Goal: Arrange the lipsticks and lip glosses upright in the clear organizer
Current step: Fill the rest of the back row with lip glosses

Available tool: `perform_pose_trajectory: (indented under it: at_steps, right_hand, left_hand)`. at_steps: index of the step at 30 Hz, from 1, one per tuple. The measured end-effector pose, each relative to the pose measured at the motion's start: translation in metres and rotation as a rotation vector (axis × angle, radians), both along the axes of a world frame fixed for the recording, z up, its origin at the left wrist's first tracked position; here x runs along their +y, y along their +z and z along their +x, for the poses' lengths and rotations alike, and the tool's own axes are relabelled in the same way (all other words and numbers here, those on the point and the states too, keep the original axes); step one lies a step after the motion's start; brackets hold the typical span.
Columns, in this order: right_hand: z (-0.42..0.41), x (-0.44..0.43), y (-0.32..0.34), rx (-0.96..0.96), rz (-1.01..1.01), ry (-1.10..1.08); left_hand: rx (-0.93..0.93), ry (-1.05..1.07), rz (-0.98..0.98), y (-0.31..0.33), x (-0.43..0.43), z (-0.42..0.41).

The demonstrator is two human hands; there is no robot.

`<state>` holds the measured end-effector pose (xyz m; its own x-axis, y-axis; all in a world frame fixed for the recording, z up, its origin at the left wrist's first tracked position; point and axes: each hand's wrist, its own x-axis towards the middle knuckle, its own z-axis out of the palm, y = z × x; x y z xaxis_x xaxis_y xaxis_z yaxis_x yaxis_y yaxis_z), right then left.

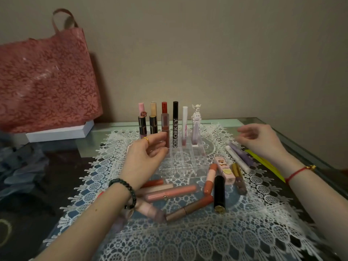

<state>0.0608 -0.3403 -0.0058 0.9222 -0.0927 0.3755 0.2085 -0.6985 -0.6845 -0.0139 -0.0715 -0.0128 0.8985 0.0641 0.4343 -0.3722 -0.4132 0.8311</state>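
Centrally, the clear organizer [180, 159] sits on a white lace mat [188, 232] on the glass bench [105, 127]. Its back row holds six upright tubes: pink-capped [141, 117], beige-capped [153, 117], red-capped gloss [165, 123], black COLORKEY tube [175, 125], white tube [184, 125], white figurine-topped tube [196, 125]. Front compartments look empty. Left hand [145, 159], gold ring on it, fingers loosely curled and apart, just at the red-capped gloss; contact unclear. Right hand [261, 140] hovers at frame right, fingers apart, holding nothing, above lying white and lilac tubes [239, 157]. More lipsticks lie loose lower centre, including a black tube [219, 193] and pink gloss [173, 193]. Pink floral bag [47, 78] upper left
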Motion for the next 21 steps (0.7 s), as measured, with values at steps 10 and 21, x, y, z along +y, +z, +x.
perform_pose_trajectory:
  at_steps: [10,21]
  right_hand:
    - [-0.013,-0.022,-0.031,0.192,-0.105,-0.062]
    - [-0.024,-0.017,-0.034,0.069,-0.117,-0.131]
  left_hand:
    - [0.025,-0.063,0.089,-0.005,-0.023,-0.002]
    - [0.01,-0.094,0.206,-0.011,-0.036,-0.002]
